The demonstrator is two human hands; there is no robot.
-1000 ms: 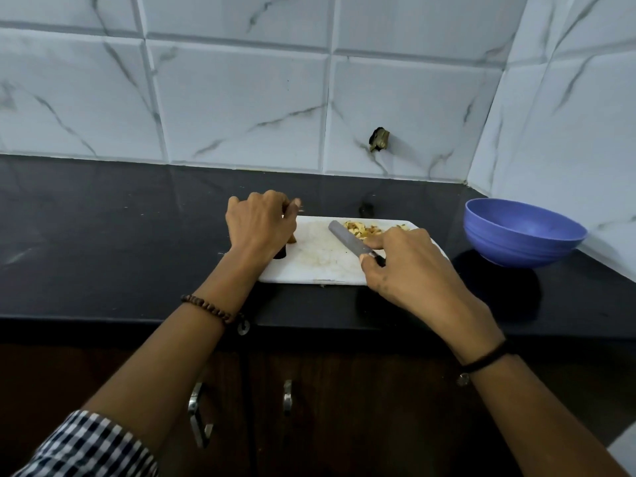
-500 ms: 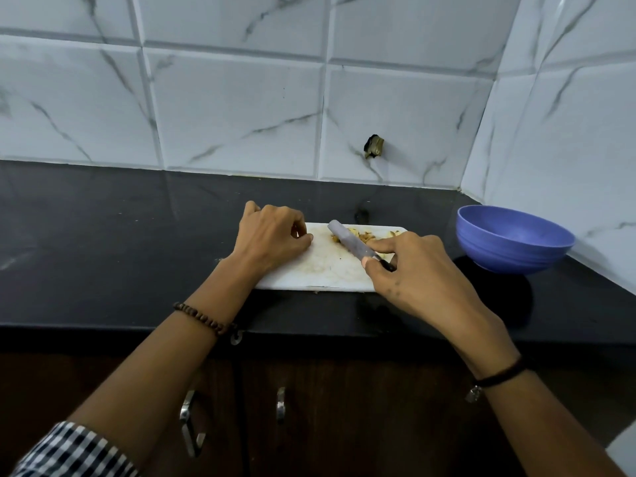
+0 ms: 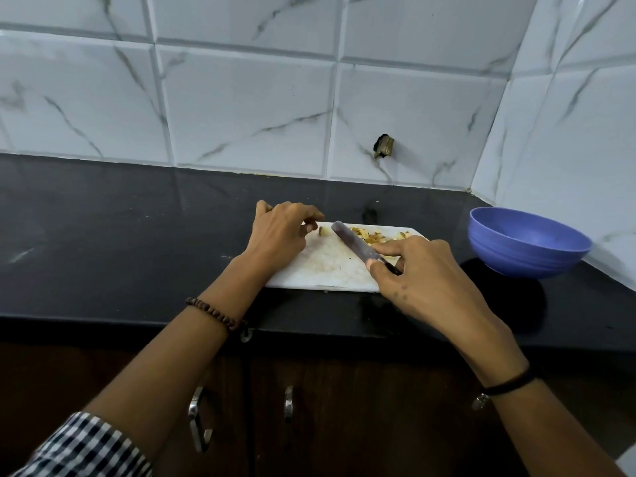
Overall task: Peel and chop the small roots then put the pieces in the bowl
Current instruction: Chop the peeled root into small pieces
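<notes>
Right hand [image 3: 426,270] is wrapped around the knife [image 3: 354,243], forefinger along the blade; left hand [image 3: 280,232] sits loosely curled on the white board [image 3: 323,270], holding nothing; small root piece [image 3: 323,230] lies just beside its fingertips [image 3: 311,227]; chopped bits [image 3: 370,235] lie behind the blade; blue bowl [image 3: 526,247] well off right.

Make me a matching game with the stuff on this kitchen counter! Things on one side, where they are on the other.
Things:
1. Round blue bowl
2. Grey knife
3. Pile of chopped yellow root pieces
4. White cutting board

Places:
A. held in the right hand
B. at the board's far edge
C. under both hands
D. on the black counter, near the wall corner

Pairs: 1-D, 2-A, 3-B, 4-C
</notes>
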